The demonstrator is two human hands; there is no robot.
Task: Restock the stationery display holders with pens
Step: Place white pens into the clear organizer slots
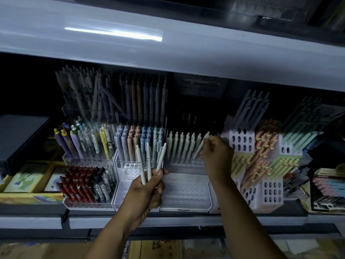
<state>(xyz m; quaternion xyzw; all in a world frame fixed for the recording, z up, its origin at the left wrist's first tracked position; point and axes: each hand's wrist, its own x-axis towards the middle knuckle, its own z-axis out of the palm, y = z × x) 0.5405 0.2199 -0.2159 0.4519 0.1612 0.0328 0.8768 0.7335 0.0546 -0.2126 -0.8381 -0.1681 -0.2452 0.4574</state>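
At the right grip [216,156], fingertips pinch the top of a pale pen [199,149], which leans at the right end of a row of pale pens [183,146] in the clear holder [186,193]. Lower left of it, the left grip [147,189] curls round several spare pens [140,165], fanned upward. Further left stand coloured pens [130,143]; to the right, white perforated holders [242,141].

single head view, close to shelf [168,220], facing forward and slightly down onto pen holders [184,191]
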